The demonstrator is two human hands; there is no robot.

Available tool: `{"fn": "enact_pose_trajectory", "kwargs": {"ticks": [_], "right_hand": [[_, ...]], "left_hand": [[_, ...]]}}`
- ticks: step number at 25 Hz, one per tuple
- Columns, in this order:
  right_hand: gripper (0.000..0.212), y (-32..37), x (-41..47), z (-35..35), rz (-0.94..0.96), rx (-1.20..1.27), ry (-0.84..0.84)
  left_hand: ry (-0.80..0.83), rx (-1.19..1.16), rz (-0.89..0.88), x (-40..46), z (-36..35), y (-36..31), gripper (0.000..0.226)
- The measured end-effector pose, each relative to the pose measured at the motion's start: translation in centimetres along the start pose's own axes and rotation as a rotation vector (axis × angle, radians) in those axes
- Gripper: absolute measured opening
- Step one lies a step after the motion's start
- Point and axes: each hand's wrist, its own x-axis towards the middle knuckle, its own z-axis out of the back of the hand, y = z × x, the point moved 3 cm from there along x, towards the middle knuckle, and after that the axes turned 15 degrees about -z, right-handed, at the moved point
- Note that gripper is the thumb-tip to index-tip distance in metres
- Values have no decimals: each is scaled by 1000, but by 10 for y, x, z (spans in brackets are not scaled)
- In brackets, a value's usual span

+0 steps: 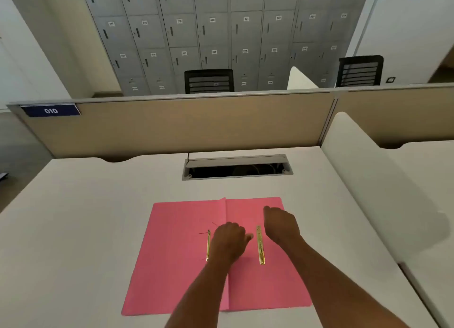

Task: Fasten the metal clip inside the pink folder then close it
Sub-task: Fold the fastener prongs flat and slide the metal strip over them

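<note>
We are looking down at our own two bare hands over an open pink folder [181,254] that is lying flat on a pale desk [86,229]. Our left hand [228,241] is resting loosely curled on the folder near its centre fold, its fingers [248,236] gathered narrow and pointing toward a gold metal bar; we cannot tell whether they are pinching anything. Our right hand [281,225] is hovering loosely curled over the right leaf, holding nothing that we can see, probably keeping the leaf flat.

The metal clip appears to be in two gold pieces. One strip [208,245] is lying on the left leaf just beside our left hand, partly hidden by it. The second bar [260,245] is lying on the right leaf, between our two hands. We are judging that they are not yet joined, so the fastening is unfinished and the folder is open.

Beyond the folder, a cable hatch [237,166] is standing open in the desk. A beige partition [184,123] is carrying a blue plate [50,110] reading "010". Behind it are two black chairs and grey numbered lockers [211,28]; their small labels are too blurred to read reliably.
</note>
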Motion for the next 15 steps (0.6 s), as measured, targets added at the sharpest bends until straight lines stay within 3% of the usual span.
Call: {"fn": "enact_pose_trajectory", "kwargs": {"ticks": [6, 15], "right_hand": [[21, -13, 4, -39, -33, -1, 129], [57, -16, 22, -71, -50, 192, 290]], "left_hand": [[253, -97, 3, -3, -41, -18, 51], [285, -203, 114, 2, -73, -20, 54]]}}
